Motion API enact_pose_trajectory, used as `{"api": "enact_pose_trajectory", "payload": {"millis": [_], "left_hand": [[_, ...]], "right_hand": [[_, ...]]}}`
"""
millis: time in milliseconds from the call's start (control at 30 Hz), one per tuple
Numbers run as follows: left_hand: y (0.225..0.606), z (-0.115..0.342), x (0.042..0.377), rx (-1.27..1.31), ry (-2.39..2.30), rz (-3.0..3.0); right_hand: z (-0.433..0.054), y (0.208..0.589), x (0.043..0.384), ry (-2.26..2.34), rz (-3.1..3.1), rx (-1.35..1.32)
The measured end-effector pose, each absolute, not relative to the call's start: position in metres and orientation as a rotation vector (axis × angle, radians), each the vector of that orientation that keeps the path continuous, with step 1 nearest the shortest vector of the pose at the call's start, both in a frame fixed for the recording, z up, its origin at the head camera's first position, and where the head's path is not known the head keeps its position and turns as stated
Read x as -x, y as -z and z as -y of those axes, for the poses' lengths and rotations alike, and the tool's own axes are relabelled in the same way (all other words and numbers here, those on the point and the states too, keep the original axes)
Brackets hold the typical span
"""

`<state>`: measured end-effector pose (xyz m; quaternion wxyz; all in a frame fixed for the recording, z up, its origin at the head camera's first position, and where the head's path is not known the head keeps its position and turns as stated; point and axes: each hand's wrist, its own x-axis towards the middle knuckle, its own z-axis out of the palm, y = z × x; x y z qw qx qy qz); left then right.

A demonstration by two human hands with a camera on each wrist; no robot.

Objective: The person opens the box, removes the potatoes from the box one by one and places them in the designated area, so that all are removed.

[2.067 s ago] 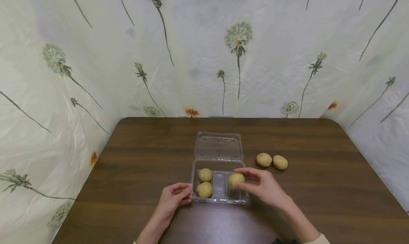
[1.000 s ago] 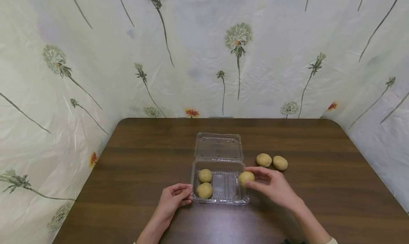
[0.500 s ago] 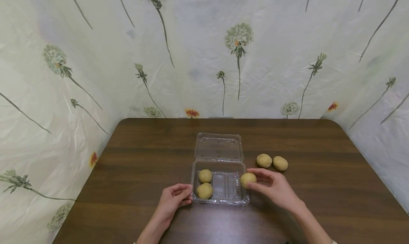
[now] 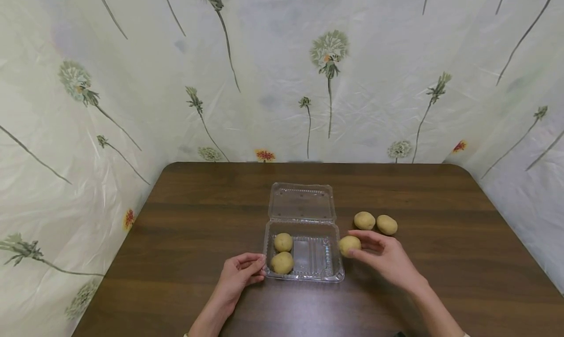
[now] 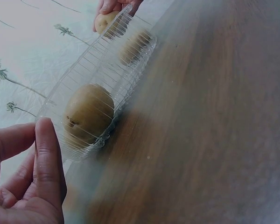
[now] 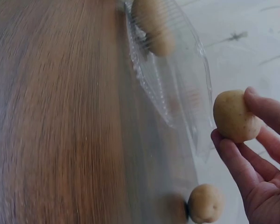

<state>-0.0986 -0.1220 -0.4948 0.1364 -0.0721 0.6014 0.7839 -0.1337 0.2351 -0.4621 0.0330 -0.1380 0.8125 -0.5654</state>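
Observation:
A clear plastic clamshell container (image 4: 308,278) lies on the table with its lid folded back. Two potatoes sit in its left part, the rear potato (image 4: 283,242) and the front potato (image 4: 282,263). My left hand (image 4: 238,273) pinches the container's left rim between thumb and fingers, as the left wrist view also shows. Just beyond the right wall, my right hand (image 4: 387,258) holds another potato (image 4: 350,246) by thumb and fingertips. In the right wrist view that potato (image 6: 234,115) appears raised above the table, apart from the container.
Two more potatoes, a left one (image 4: 364,221) and a right one (image 4: 387,225), lie behind my right hand. The brown wooden table (image 4: 198,204) ends at a flower-printed curtain (image 4: 273,82) behind and at both sides. The lid (image 4: 301,202) lies toward the back.
My right hand has carried its potato rightward, from over the container's right part to outside its right wall. The left hand and the container have stayed in place.

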Motion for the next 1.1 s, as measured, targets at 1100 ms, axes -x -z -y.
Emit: {"api": "enact_pose_trajectory", "payload": {"millis": [1100], "left_hand": [[0.494, 0.122, 0.099, 0.218, -2.262, -1.732]], "right_hand": [[-0.258, 0.477, 0.139, 1.481, -2.745, 0.402]]}}
